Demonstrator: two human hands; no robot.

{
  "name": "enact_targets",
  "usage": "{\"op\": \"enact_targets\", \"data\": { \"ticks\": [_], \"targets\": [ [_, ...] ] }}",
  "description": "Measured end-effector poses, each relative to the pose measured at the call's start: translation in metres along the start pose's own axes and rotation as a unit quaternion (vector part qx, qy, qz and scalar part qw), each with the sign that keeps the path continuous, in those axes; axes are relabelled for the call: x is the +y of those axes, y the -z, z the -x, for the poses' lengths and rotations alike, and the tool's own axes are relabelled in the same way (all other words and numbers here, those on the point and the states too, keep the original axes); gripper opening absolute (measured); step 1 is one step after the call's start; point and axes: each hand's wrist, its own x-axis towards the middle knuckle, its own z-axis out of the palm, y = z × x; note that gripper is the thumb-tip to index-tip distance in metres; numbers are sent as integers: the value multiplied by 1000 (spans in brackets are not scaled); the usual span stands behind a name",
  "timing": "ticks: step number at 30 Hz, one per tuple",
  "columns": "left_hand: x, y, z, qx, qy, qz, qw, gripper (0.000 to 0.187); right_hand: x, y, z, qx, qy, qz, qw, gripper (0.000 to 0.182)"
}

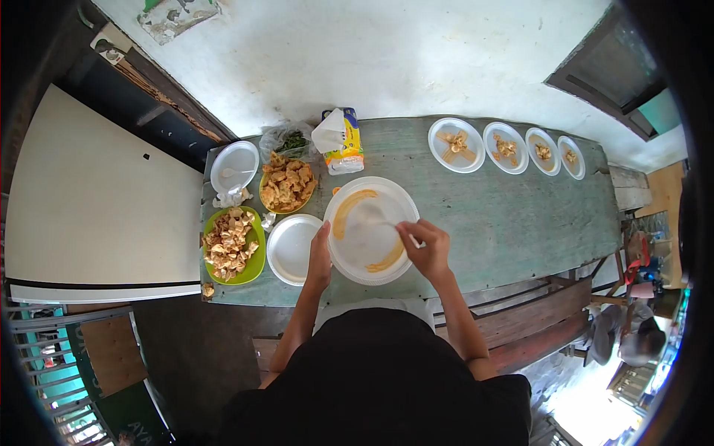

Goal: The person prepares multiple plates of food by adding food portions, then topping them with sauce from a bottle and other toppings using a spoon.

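Observation:
My left hand [320, 259] grips the left rim of a white plate [364, 256], tilted up over the table's near side. Curved streaks of orange-brown sauce [349, 211] mark the plate's upper left and lower right. Over the plate, my right hand [425, 247] pinches what looks like a pale plastic spoon [381, 221]; its outline is faint against the white. Just left of my left hand lies another white plate [291, 250]. Beyond it stand a bowl of fried golden pieces [287, 183] and a green plate [257, 262] piled with browned chunks [230, 244].
Four-sided tissue pack [344, 152] stands near the wall, beside a clear bag of green leaves [293, 143]. A white bowl [224, 165] with a spoon sits at the far left corner. Several plates with sauce and food pieces [456, 143] line the table's [513, 215] back right.

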Motion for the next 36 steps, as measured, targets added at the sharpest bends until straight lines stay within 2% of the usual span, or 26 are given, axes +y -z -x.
{"op": "enact_targets", "data": {
  "ticks": [1, 3, 4, 8, 10, 11, 13, 19, 21, 23, 25, 29, 32, 36],
  "targets": [
    [-1, 0, -1, 0, 0, 0, 1000, 49, -1, 0, 0, 0, 0, 0, 1000, 7],
    [-3, -2, -1, -1, -13, -22, 1000, 49, -5, 0, 2, -83, 78, 6, 993, 6],
    [-2, -3, 0, -3, -10, -23, 1000, 49, -7, 0, 1, -93, 97, 6, 991, 5],
    [2, -6, 1, -22, -7, -45, 999, 49, -2, -5, -2, -88, 96, 19, 991, 6],
    [1, -4, 3, -21, -13, -47, 999, 50, 2, -5, -2, -29, 8, 65, 997, 8],
    [0, -3, 4, -17, -16, -39, 999, 50, 6, -6, -1, -30, 8, 65, 997, 8],
    [-3, 1, 3, -11, -22, -30, 999, 50, 13, -5, 3, 14, -112, 45, 993, 11],
    [-3, 7, 2, 9, -10, 31, 999, 50, 18, -5, 19, 73, -192, -44, 978, 14],
    [-1, 8, 3, 28, 7, 150, 988, 48, 24, -1, 22, 84, -208, -58, 973, 15],
    [-6, 17, 2, 21, 15, 187, 982, 48, 31, 5, 24, 116, -260, -99, 953, 17],
    [-8, 17, 4, 48, 4, 205, 978, 51, 37, 14, 23, 115, -275, -126, 946, 18],
    [-22, 24, 1, 45, -4, 187, 981, 53, 31, 19, 19, 121, -292, -194, 929, 18],
    [-27, 19, 2, 49, -1, 199, 979, 52, 33, 15, 23, 99, -297, -189, 931, 17],
    [-23, 11, 9, 17, -9, 221, 975, 53, 37, 6, 29, 95, -292, -222, 925, 20]
  ]
}}
